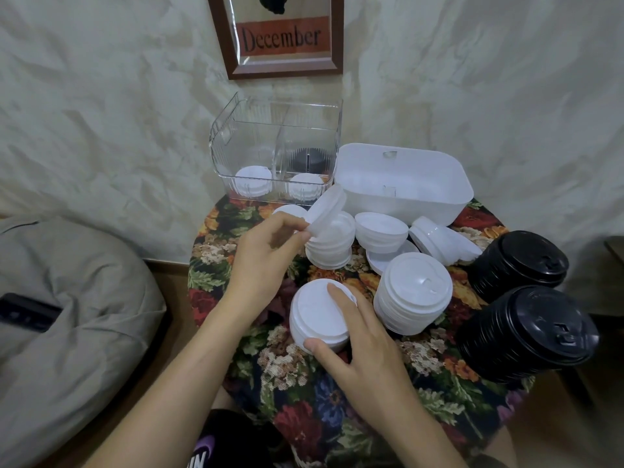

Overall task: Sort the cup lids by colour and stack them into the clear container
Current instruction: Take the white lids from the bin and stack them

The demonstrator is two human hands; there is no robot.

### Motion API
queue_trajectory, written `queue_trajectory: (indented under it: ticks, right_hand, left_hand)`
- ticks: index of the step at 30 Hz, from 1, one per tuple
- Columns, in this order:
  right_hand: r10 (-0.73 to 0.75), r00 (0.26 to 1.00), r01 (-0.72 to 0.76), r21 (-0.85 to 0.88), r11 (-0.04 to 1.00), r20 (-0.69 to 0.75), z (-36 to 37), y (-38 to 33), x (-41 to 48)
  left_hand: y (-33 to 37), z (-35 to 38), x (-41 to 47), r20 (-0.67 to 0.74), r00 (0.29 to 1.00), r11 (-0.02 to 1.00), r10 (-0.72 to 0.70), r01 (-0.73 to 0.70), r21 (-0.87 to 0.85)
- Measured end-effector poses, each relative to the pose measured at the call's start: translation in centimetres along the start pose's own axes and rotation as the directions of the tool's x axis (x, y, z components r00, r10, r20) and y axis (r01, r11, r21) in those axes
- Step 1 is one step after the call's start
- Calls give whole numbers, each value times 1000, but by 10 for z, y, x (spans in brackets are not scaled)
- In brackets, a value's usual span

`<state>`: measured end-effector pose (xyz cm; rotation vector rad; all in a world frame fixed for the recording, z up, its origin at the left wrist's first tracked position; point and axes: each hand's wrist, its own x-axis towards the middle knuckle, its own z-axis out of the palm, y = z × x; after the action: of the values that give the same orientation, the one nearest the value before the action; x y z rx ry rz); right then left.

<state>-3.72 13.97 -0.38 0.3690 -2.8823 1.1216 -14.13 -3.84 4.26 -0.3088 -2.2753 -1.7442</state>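
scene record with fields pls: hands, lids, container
left hand: pinches a single white lid by its rim, tilted
right hand: grips a short white lid stack, thumb at its side, index finger on top
clear container: divided; white lids in front compartments, black lids back right
tall white lid stack: beside the right hand, on the floral cloth
black lid stacks: two, at the right
white tub: beside the container

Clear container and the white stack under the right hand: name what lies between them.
Head view: between the clear container and the front stack gripped by the right hand are the left hand, pinching a tilted white lid, and another lid stack.
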Motion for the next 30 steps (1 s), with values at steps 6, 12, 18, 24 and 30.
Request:
queue_trajectory:
  ticks: [6, 12, 18, 24, 30]
  right_hand:
    - [38, 999, -39, 81, 996, 12, -2, -1, -1]
    - [108, 994, -109, 151, 983, 14, -7, -6, -1]
    - [103, 995, -104, 145, 984, 18, -7, -7, -1]
    - [87, 996, -88, 144, 986, 16, -8, -8, -1]
    - [60, 998, -60, 135, 989, 5, -5, -5, 0]
  left_hand:
    - [7, -19, -28, -11, 996, 962, -90, 84, -259]
    - [0, -29, -46, 89, 936, 789, -340, 335, -514]
    - [-4, -38, -41, 170, 920, 769, -353, 389, -508]
    - [-6, -33, -44, 218, 884, 725, -413, 464, -509]
    - [-8, -27, -53, 293, 865, 806, -408, 492, -330]
